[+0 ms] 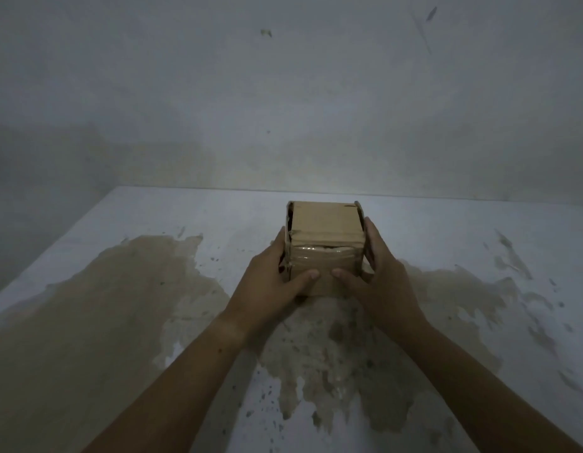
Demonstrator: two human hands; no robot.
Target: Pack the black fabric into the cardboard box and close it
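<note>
A small brown cardboard box (324, 228) stands on the white table (447, 230), its top flaps folded flat and its near face covered with clear tape. My left hand (272, 282) grips its left side, thumb pressed on the near face. My right hand (378, 276) holds the right side, fingers along the wall and thumb on the front. No black fabric shows anywhere; the inside of the box is hidden.
The table surface is worn, with large brown patches (126, 289) where the white coating has peeled. A grey wall (283, 93) rises right behind the table's far edge. The table's left edge runs diagonally at the left.
</note>
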